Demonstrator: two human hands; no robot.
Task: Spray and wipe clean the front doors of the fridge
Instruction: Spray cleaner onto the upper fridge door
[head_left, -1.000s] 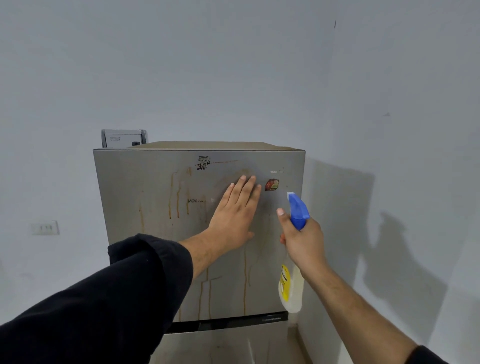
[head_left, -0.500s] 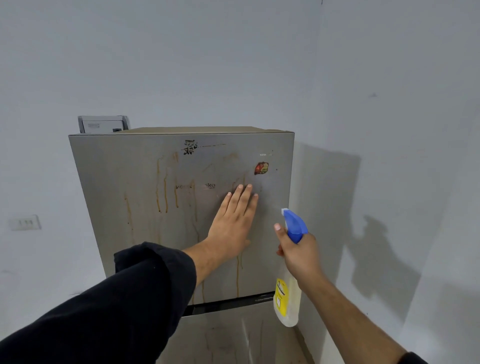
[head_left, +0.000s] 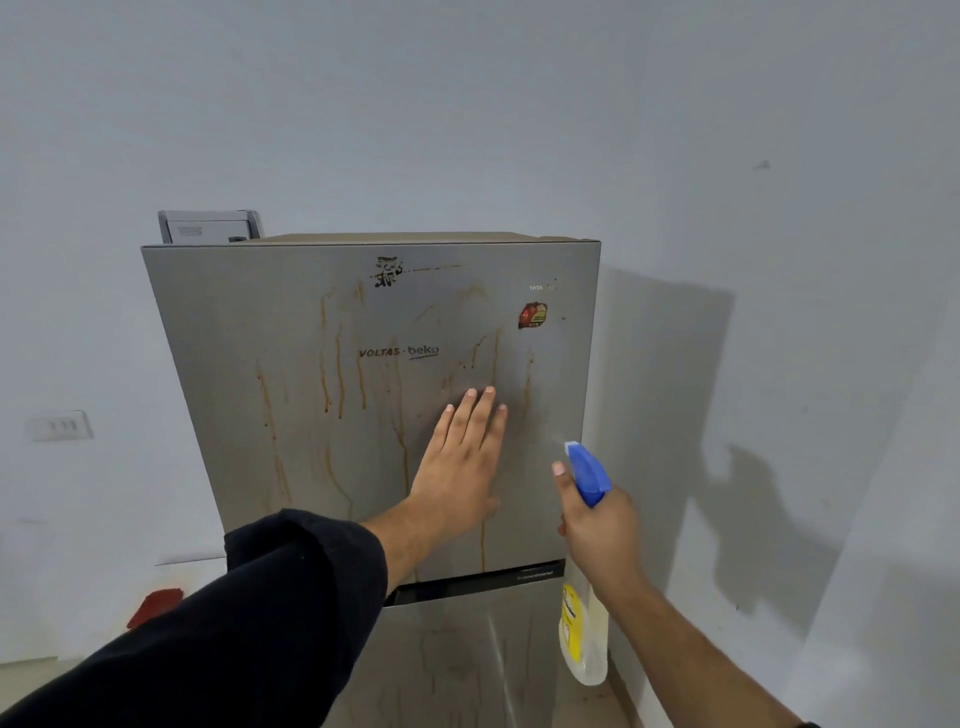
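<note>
Closest to the camera, a black sleeve (head_left: 218, 623) fills the lower left, pushed up the forearm; from it the left hand (head_left: 460, 467) reaches forward and lies flat on the upper door (head_left: 291, 322) of the fridge, fingers (head_left: 480, 415) straight, close together and pointing up, palm against the metal in the door's lower right part; on the other side the right hand (head_left: 597, 525) is wrapped around the neck of a spray bottle (head_left: 584, 634), one finger raised beside the blue spray head (head_left: 587, 473), the pale bottle body with its yellow label hanging below the fist, just off the fridge's right edge; on the grey door, brownish drip streaks (head_left: 332, 364) run down from the top, a dark smudge (head_left: 388, 271) sits near the upper rim, the brand lettering (head_left: 399, 352) reads across the middle and a red sticker (head_left: 532, 315) sits at upper right; a dark band (head_left: 478, 584) divides this door from the lower door (head_left: 457, 660), faintly streaked too; further back, a grey box (head_left: 208, 227) stands on the fridge top at its left rear; a red cloth-like thing (head_left: 156, 605) lies low to the left; a wall switch (head_left: 60, 426) sits on the pale wall (head_left: 467, 104), with shadows falling to the right.
</note>
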